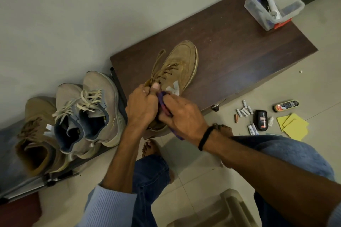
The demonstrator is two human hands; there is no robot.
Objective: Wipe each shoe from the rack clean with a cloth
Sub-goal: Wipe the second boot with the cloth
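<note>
- The purple cloth [162,100] is held by the curled fingers of the right hand [181,116], and it is pressed on the side of the tan suede shoe [178,66].
- A loose end of the cloth is seen hanging under the right wrist.
- The heel end of that shoe is gripped by the left hand [143,106]. Its fingers are curled round the shoe's opening, and the thumb is laid on top by the laces.
- A black band [206,137] is worn on the right wrist.
- The shoe is laid on the dark brown surface [239,51], near its front edge, with the toe pointed away towards the wall.
- A clear plastic box [257,8] is set on the far end of the surface, well apart from the shoe. A white bottle [273,6] is kept inside it.
- On the rack [11,167] to the left, two grey sneakers [96,101] are placed side by side, and a second tan shoe [36,134] is put just beside them.
- On the floor [323,83] to the right, small batteries [244,111], a black bottle [261,120] and yellow sheets [294,127] are scattered near each other.
</note>
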